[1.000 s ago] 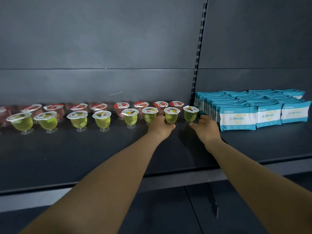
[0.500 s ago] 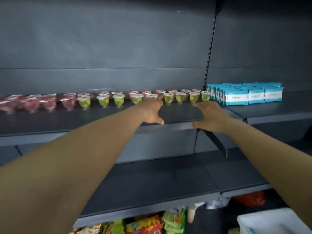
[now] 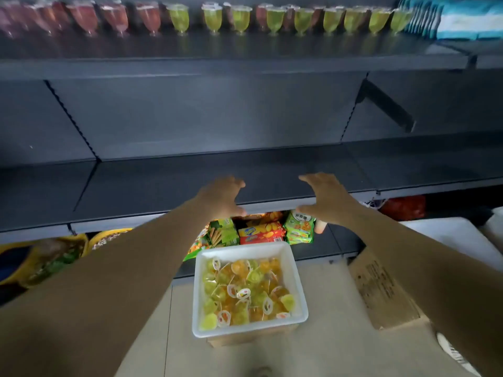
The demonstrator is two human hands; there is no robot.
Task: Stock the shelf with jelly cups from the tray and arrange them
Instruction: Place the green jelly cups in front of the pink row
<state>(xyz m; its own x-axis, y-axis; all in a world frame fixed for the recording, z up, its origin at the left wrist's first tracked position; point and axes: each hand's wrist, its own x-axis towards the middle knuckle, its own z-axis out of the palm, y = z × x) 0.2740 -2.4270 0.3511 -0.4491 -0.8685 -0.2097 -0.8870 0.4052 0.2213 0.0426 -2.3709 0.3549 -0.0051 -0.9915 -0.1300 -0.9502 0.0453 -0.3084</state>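
Both hands hang in the air with nothing in them. The left hand (image 3: 223, 198) and the right hand (image 3: 325, 198) are spread, fingers loose and slightly bent, palms down, above the near edge of the middle shelf (image 3: 163, 183), which is dark and bare where it shows. The two hands are apart from each other, with the shelf edge visible between them.

Below them, on the floor, sits a white tray (image 3: 249, 329) holding a loose heap of yellow, green and orange jelly cups (image 3: 245, 292), lying tilted every way with their printed lids showing. The tray rests on a brown box whose edge peeks out at its near side.

On the top shelf (image 3: 245, 66), far from the hands, a row of upright green jelly cups (image 3: 302, 20) runs toward the right, with red jelly cups (image 3: 81, 19) at the left and more behind the green ones. Blue-and-white packets (image 3: 462, 20) stand just right of the row.

Under the middle shelf, snack packets (image 3: 261, 232) fill the bottom level. A cardboard carton (image 3: 386, 289) lies on the floor to the tray's right.
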